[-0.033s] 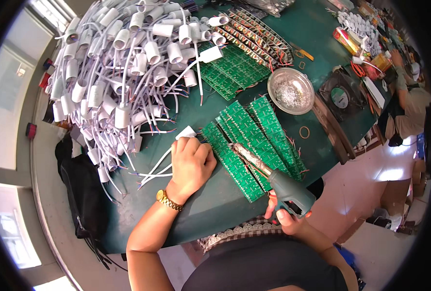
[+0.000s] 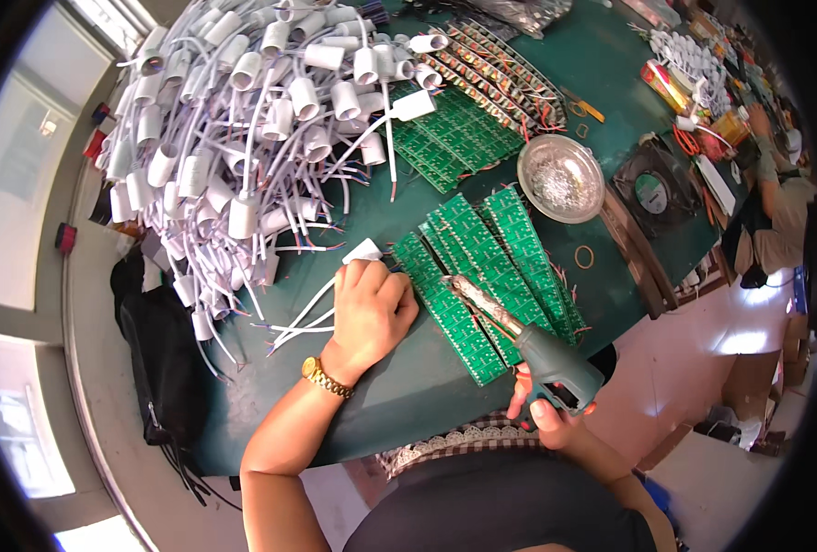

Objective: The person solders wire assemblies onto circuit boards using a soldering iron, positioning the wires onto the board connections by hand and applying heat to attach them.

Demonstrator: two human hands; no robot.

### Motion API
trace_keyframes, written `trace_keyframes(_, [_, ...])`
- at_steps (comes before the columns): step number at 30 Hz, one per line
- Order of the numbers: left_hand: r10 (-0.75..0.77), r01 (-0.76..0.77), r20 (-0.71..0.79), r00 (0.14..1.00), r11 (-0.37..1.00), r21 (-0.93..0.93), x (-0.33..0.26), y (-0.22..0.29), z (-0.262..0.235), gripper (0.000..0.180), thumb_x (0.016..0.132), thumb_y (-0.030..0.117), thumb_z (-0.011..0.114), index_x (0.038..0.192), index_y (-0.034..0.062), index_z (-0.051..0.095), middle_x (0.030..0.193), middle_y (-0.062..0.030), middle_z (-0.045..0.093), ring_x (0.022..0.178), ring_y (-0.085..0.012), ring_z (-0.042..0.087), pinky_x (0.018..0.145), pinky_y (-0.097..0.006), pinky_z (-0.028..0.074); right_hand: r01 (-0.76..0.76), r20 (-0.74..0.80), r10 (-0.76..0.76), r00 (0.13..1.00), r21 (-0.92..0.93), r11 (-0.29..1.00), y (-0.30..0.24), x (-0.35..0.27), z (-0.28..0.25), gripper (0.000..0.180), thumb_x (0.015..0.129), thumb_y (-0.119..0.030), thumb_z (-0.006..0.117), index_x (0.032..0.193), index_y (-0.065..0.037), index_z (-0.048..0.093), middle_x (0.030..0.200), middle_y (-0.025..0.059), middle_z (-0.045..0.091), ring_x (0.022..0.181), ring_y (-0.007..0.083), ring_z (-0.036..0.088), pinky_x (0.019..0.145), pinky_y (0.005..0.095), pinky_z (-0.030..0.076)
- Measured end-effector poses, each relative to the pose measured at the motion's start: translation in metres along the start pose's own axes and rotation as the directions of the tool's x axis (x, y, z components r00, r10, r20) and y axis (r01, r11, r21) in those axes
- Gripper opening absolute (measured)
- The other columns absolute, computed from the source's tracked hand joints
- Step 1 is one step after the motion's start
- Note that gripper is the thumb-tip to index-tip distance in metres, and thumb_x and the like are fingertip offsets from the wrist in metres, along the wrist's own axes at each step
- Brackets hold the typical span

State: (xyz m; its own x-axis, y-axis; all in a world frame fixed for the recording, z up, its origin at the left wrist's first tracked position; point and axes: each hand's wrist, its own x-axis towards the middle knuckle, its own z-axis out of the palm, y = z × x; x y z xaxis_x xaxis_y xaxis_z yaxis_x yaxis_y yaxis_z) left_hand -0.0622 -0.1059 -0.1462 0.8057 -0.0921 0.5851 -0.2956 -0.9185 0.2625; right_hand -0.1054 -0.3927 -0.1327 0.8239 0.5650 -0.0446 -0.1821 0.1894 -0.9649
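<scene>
1. We are resting our left hand (image 2: 370, 311) on the dark green worktop (image 2: 399, 386), fingers curled shut over a small white plastic block (image 2: 363, 250) with thin white wires (image 2: 300, 313) trailing from it toward the left edge.
2. We are gripping a grey-green pistol-shaped glue gun (image 2: 542, 359) in our right hand (image 2: 545, 412) at the near edge of the worktop, fingers wrapped tight around its handle.
3. The gun's metal nozzle (image 2: 459, 287) is pointing up and left, lying over a fan of long green printed circuit board strips (image 2: 482, 267) spread near the middle of the worktop.
4. The board strips are sitting between our two hands: just right of the left knuckles, and above and left of the right hand.
5. A gold wristwatch (image 2: 324, 377) is showing on our left wrist.
6. A big heap of white lamp sockets with white leads (image 2: 243, 138) is filling the far left corner.
7. A round silver metal dish (image 2: 560, 178) is standing just beyond the strips, toward the right edge, with a second batch of green boards (image 2: 450, 138) to its left.
8. A black square fan (image 2: 652, 191) is lying right of the dish.
</scene>
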Motion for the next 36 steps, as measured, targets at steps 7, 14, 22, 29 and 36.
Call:
trace_keyframes(7, [0.019, -0.018, 0.007, 1.0, 0.986, -0.168, 0.007, -0.005, -0.018, 0.033, 0.067, 0.003, 0.068, 0.099, 0.004, 0.058, 0.095, -0.0128, 0.053, 0.095, -0.0319, 0.051, 0.084, -0.041, 0.04, 0.05, -0.101, -0.052, 0.993, -0.018, 0.999, 0.008, -0.011, -0.004, 0.051, 0.086, -0.035, 0.061, 0.122, -0.002, 0.045, 0.08, 0.0109, 0.054, 0.058, 0.02, 0.057, 0.052, 0.0317, 0.05])
trace_keyframes(14, [-0.321, 0.468, -0.372, 0.871, 0.772, 0.43, 0.021, -0.063, -0.067, 0.061, 0.075, 0.01, 0.064, 0.13, -0.0001, 0.04, 0.118, -0.015, 0.056, 0.124, -0.0399, 0.041, 0.104, -0.061, 0.022, 0.067, -0.144, -0.067, 0.987, -0.008, 0.998, -0.001, -0.011, -0.008, 0.047, 0.086, -0.033, 0.059, 0.119, -0.002, 0.046, 0.08, 0.0116, 0.055, 0.057, 0.0203, 0.057, 0.052, 0.0312, 0.05])
trace_keyframes(22, [-0.341, 0.387, -0.338, 0.877, 0.919, 0.079, 0.033, -0.056, -0.123, 0.035, 0.08, 0.006, 0.071, 0.113, 0.0036, 0.059, 0.093, -0.006, 0.063, 0.08, -0.016, 0.058, 0.075, -0.029, 0.046, 0.141, -0.218, -0.124, 0.968, 0.062, 0.988, -0.003, -0.007, -0.007, 0.046, 0.087, -0.033, 0.058, 0.119, -0.002, 0.047, 0.08, 0.0113, 0.055, 0.057, 0.0213, 0.055, 0.049, 0.0314, 0.049])
trace_keyframes(29, [-0.773, -0.173, -0.414, 0.48, 0.379, -0.909, 0.037, -0.036, -0.193, 0.029, 0.097, 0.028, 0.054, 0.113, 0.0044, 0.051, 0.106, -0.0073, 0.056, 0.095, -0.0163, 0.054, 0.083, -0.033, 0.043, 0.158, -0.281, -0.127, 0.951, 0.091, 0.983, -0.005, -0.006, -0.007, 0.046, 0.087, -0.035, 0.058, 0.118, -0.003, 0.046, 0.08, 0.0112, 0.055, 0.057, 0.0207, 0.056, 0.05, 0.0304, 0.048])
trace_keyframes(36, [-0.499, 0.192, -0.02, 0.866, 0.37, -0.909, 0.023, -0.002, -0.179, 0.022, 0.098, 0.026, 0.051, 0.102, 0.0054, 0.046, 0.075, -0.0038, 0.05, 0.051, -0.0078, 0.039, 0.042, -0.021, 0.031, 0.131, -0.258, -0.107, 0.96, 0.081, 0.988, -0.01, -0.002, -0.006, 0.047, 0.086, -0.033, 0.058, 0.119, -0.002, 0.046, 0.08, 0.0117, 0.056, 0.058, 0.021, 0.057, 0.051, 0.0311, 0.049])
